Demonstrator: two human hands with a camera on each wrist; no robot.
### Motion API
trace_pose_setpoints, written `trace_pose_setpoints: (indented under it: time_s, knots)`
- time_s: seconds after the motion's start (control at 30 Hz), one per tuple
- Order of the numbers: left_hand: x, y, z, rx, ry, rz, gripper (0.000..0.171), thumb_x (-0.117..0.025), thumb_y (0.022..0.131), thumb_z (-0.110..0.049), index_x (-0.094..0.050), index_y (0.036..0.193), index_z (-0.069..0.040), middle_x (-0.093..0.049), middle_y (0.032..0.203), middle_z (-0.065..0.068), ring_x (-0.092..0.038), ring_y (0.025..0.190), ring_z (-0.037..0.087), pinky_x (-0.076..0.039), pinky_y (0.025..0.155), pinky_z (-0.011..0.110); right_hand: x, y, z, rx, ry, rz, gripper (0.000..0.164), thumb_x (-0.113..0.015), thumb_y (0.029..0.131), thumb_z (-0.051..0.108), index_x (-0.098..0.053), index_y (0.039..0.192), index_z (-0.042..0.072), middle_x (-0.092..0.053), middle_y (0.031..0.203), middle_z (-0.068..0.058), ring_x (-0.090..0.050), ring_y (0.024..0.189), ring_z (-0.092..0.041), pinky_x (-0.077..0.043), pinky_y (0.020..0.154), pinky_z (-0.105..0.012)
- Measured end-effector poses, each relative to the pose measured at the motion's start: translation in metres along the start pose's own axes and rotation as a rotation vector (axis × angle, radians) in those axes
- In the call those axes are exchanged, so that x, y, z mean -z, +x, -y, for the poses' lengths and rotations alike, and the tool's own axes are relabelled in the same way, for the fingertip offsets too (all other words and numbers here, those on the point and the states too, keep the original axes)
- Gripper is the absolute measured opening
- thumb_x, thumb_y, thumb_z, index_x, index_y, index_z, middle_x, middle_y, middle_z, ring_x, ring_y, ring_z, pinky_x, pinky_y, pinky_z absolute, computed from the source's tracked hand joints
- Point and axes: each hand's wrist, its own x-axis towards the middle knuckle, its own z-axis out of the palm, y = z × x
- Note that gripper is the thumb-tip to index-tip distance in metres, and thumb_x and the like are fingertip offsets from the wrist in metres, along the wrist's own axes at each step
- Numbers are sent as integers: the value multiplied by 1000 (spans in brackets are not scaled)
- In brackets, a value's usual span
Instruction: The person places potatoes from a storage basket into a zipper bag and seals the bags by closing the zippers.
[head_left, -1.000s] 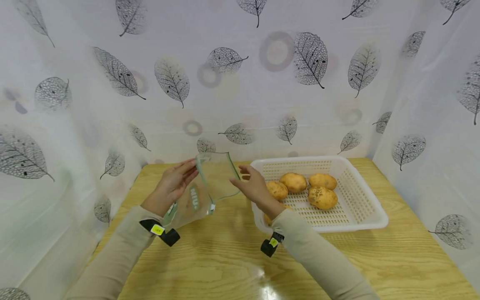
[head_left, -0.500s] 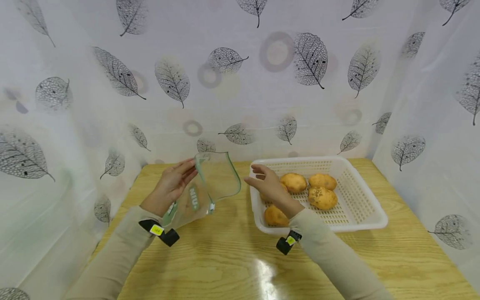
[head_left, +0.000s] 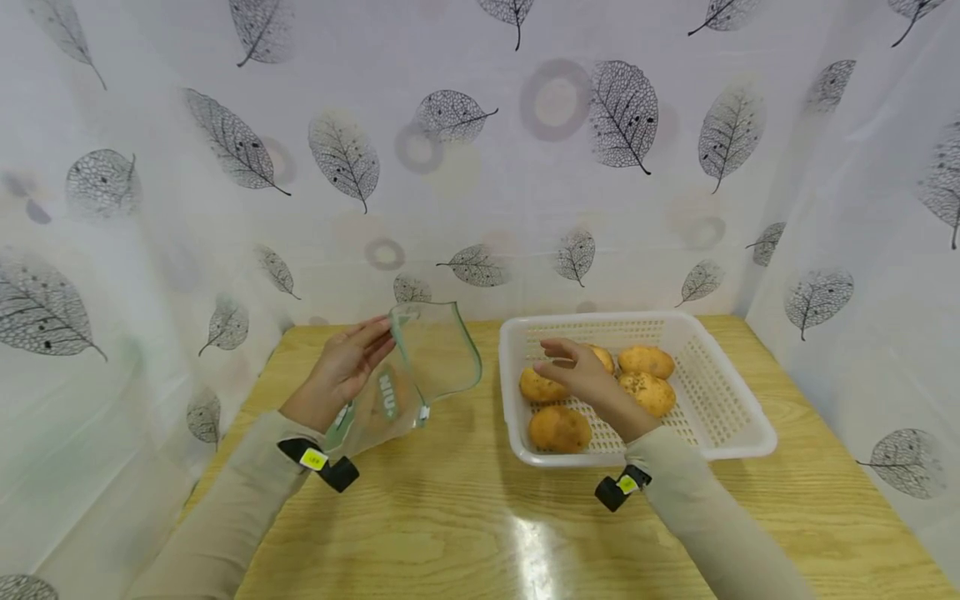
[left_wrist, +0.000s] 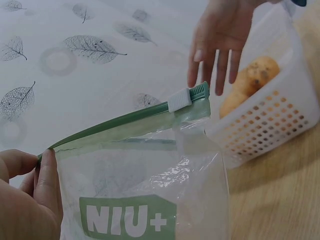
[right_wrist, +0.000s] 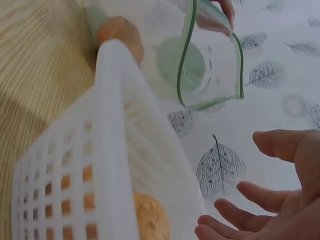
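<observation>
Potatoes (head_left: 559,429) lie in the white basket (head_left: 738,392) beneath your right hand (head_left: 588,379), its fingers apart and empty. Your left hand (head_left: 348,367) pinches the clear bag (head_left: 405,392) by its rim; a slackening pinch could let the bag, seemingly holding one potato (right_wrist: 120,35), sag closed.

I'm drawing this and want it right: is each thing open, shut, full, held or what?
Bag: mouth open, held up
Slider: near one end of the bag's green track
Basket: upright, open-topped, partly filled
Five potatoes: unpeeled, lying in the basket
Left hand: pinching the bag's edge
Right hand: over the basket, holding nothing
</observation>
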Motion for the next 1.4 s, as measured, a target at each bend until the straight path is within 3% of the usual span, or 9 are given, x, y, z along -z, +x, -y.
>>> trace_pose_setpoints:
  time_s: [0.3,0.6,0.97,1.2,1.4]
  knots:
    - [0,-1,0,-2,-2,5,22,-53,97,-2,-70,85,-8,-68,83,2,-67,76,10,-58,77,16,20,-11,-24,-28,-90,96,57,-62,95,27,-42,141,0,-45,141,-23,-44,128,-40,-39,108,-55]
    - [0,0,0,-17,7,6,25,-51,98,-1,-70,84,-9,-68,82,2,-67,75,9,-58,76,15,25,-18,-45,-62,-151,184,60,-67,91,28,-44,139,0,-49,136,-26,-45,125,-43,-42,103,-59]
    - [-1,0,2,-16,-15,15,22,-54,96,0,-70,84,-8,-69,82,3,-68,75,10,-58,77,16,20,-17,-57,-80,-279,210,58,-75,84,27,-53,133,4,-53,133,-20,-46,124,-42,-41,103,-61]
    - [3,-1,5,-63,-24,81,8,-65,90,-2,-71,88,-6,-70,84,3,-68,77,10,-58,79,17,15,-14,-61,-86,-315,209,62,-79,80,22,-53,133,4,-52,134,-22,-45,125,-44,-41,103,-61]
    - [-1,0,2,-15,2,16,21,-55,96,1,-71,84,-8,-69,81,3,-67,75,10,-58,77,16,13,-14,-63,-63,-343,206,64,-80,78,18,-53,133,4,-50,135,-23,-44,125,-45,-42,102,-61]
